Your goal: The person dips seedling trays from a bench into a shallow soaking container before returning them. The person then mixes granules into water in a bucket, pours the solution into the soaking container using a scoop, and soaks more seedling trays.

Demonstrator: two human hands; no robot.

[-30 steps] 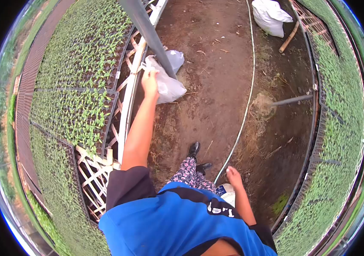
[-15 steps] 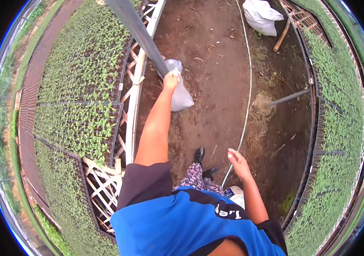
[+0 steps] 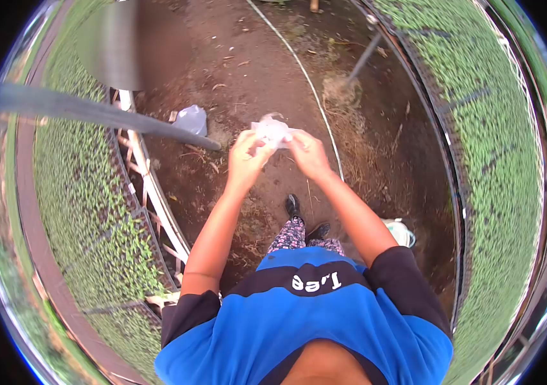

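Both hands meet in front of my body, over the dirt path. Between them is a translucent whitish plastic bag (image 3: pixel 273 131), bunched up. My left hand (image 3: pixel 248 154) pinches its left side and my right hand (image 3: pixel 309 153) grips its right side. What the bag contains, if anything, I cannot make out. Another pale plastic bag (image 3: pixel 191 120) rests on the ground to the left, by the foot of a slanted grey pole (image 3: pixel 151 124).
Raised beds of green seedlings line the left (image 3: pixel 87 212) and right (image 3: pixel 498 173). A pale hose (image 3: pixel 309 83) runs along the path. A white bucket (image 3: pixel 400 232) stands close by my right side. A grey post (image 3: pixel 364 59) slants from the right bed.
My left hand has come in from the pole toward my body. My right hand has risen to join it, and both now hold the plastic bag. The view has turned.
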